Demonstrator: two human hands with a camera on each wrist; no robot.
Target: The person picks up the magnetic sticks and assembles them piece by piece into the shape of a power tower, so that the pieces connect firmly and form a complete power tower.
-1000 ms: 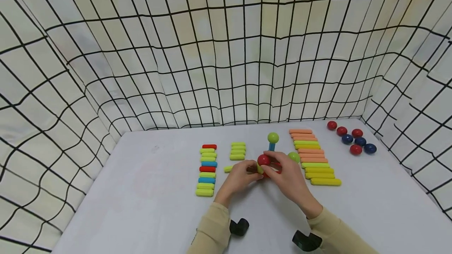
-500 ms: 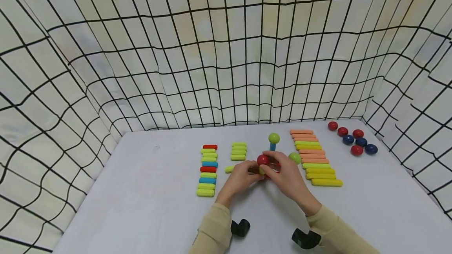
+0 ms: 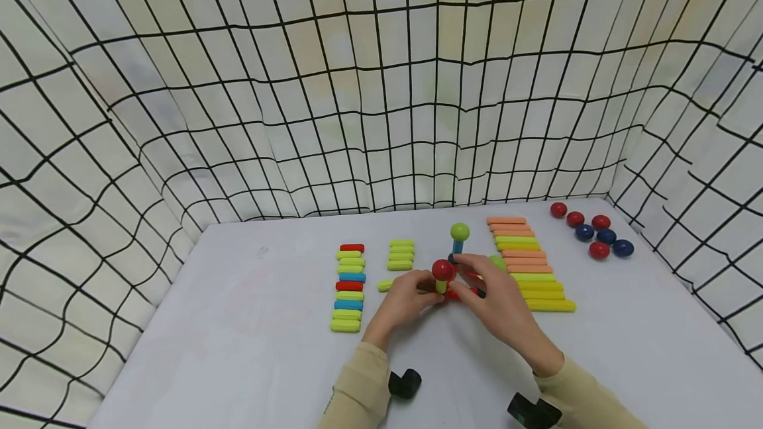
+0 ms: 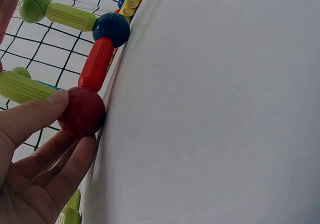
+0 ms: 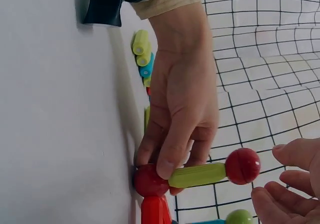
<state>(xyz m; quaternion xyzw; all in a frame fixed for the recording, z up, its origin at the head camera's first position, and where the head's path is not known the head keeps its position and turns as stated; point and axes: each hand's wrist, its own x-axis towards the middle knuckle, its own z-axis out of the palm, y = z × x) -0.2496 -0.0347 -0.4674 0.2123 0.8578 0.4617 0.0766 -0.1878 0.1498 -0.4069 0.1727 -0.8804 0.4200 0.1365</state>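
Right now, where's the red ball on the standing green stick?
In the head view, the red ball is right of and below the picture's middle, between the left hand and right hand, in front of the green ball on its blue stick.

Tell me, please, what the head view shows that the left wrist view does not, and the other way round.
Only the head view: the tan sleeves, the black pieces at the wrists, and the loose red stick at the far end of the leftmost column.

Only the left wrist view: the light green stick joining a dark blue ball to a light green ball; in the head view the right hand covers it.

Both: the left hand, part of the right hand, that light green ball, and the gridded backdrop.
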